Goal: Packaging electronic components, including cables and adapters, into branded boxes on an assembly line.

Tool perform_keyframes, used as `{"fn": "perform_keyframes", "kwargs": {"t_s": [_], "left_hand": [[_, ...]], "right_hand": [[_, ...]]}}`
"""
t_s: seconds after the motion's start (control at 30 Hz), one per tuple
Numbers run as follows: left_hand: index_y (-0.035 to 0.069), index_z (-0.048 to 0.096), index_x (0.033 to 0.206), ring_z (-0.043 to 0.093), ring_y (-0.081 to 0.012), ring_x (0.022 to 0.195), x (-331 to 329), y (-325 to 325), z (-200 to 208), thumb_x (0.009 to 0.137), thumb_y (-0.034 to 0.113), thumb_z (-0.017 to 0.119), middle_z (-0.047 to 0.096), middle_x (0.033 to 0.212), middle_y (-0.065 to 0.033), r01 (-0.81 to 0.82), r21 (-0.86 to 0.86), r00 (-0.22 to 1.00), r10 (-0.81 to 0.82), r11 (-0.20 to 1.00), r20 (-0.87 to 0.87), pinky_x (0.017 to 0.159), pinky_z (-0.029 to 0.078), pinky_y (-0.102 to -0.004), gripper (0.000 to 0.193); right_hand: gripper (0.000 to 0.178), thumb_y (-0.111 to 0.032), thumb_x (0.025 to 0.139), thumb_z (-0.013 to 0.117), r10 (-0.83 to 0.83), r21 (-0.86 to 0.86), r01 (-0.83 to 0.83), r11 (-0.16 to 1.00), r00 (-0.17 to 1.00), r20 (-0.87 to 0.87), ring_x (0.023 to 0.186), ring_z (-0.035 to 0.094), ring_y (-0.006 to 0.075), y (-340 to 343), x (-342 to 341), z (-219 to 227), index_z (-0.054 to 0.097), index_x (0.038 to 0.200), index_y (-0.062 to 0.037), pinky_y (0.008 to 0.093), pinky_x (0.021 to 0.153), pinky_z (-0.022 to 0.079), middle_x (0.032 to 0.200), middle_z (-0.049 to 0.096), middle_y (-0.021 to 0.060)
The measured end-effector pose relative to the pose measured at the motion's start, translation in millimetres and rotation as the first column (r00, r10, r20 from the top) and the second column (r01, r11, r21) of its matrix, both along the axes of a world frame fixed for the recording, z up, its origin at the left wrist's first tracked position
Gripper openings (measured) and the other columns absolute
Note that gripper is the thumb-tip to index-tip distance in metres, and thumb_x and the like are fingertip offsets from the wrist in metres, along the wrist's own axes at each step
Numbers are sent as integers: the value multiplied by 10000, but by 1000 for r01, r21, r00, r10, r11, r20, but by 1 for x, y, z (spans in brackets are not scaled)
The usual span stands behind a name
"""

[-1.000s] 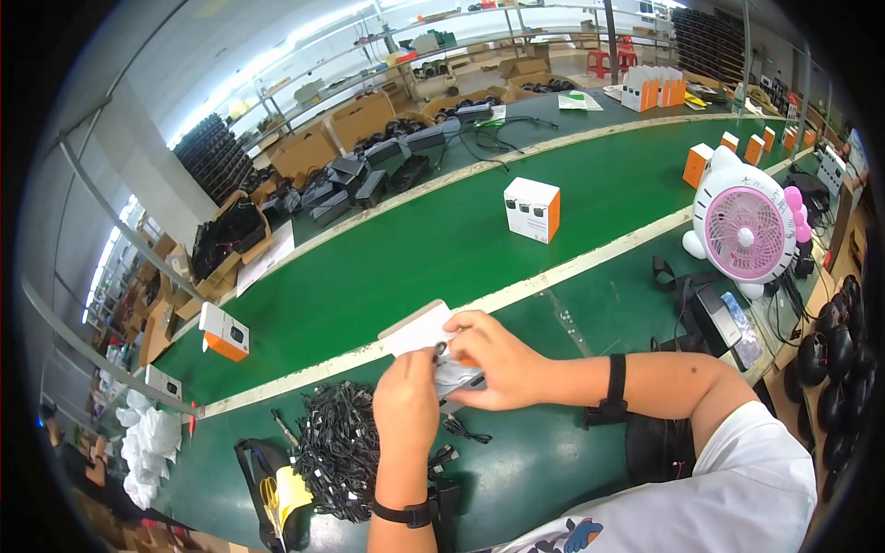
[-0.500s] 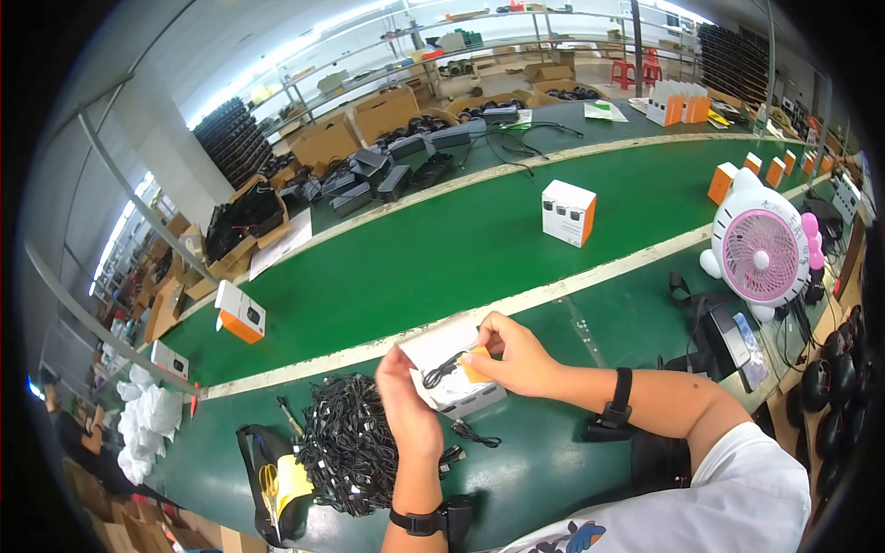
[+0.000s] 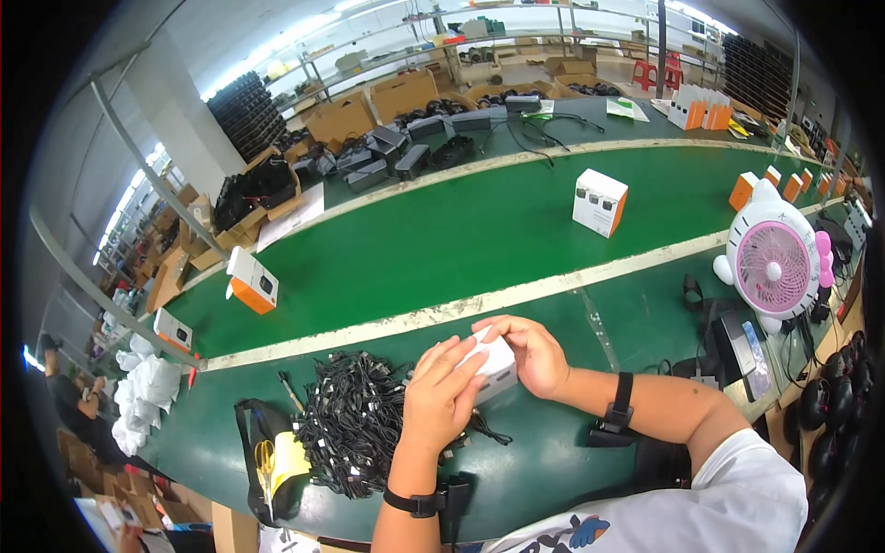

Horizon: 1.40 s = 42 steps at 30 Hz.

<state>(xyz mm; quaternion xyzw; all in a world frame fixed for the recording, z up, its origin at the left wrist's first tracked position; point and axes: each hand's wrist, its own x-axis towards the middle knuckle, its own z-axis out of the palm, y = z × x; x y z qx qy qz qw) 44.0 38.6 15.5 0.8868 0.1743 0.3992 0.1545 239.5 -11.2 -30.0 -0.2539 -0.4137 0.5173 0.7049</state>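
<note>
A person's left hand (image 3: pixel 439 396) and right hand (image 3: pixel 538 358) hold a small white box (image 3: pixel 499 370) between them over a green worktop (image 3: pixel 544 452), fingers of both clamped on it. Beside the left forearm lies a tangled heap of black cables (image 3: pixel 350 424).

A long green conveyor belt (image 3: pixel 415 263) crosses the room, edged on its near side by a scuffed pale strip (image 3: pixel 442 315). Nearer stands a green-topped workbench (image 3: pixel 553 452); a dark green side table (image 3: pixel 636 135) lines the far side. Farther back are metal storage shelves (image 3: pixel 512 41) and red plastic stools (image 3: pixel 643 76). At left, a pale pillar (image 3: pixel 180 129) rises behind a metal pole (image 3: pixel 154 176). Bright strip lights (image 3: pixel 277 51) glow far left.
</note>
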Motion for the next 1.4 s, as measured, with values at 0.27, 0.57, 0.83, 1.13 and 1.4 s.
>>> {"fn": "perform_keyframes", "kwargs": {"t_s": [0.27,0.57,0.83,1.13,1.4], "left_hand": [[198,699,1367,347,-517,1485,-14,-35,31,814,285,843,404,1622,-229,-174,109,894,204,979,-400,1181,298,-683,578],[-2,437,1499,433,-513,1395,-36,-57,-5,832,412,845,406,1534,-325,-293,73,956,289,953,51,1124,400,-581,884],[183,701,1241,529,-368,1344,-53,-85,-27,838,196,767,596,1376,-125,-220,57,797,213,974,-566,1095,454,-483,409],[76,653,1049,631,-302,1132,-24,-82,-43,910,169,600,674,1132,-104,-17,13,865,22,1000,-502,945,483,-434,175],[66,527,1101,666,-340,913,-7,-89,-79,1045,208,570,675,898,-127,202,-276,929,-273,940,-250,817,479,-463,159]], "right_hand": [[253,-105,928,671,-164,246,-53,968,608,777,1308,566,309,-8,37,16,629,1173,-58,444,1101,447,1347,572,166],[750,-338,757,892,-115,51,-366,929,-156,981,1259,602,420,23,23,85,561,1383,-92,499,1048,497,1356,627,220],[882,-301,872,795,78,-28,125,992,-417,905,1208,618,449,147,95,139,337,1621,-391,510,1005,516,1327,626,261],[765,-588,1005,544,98,284,303,910,-821,562,1619,74,413,189,107,71,291,1667,-301,681,1257,58,1746,193,163],[706,-171,980,587,192,297,617,728,-601,776,1491,409,429,213,170,52,338,1641,-178,547,1225,346,1673,374,151]]}}
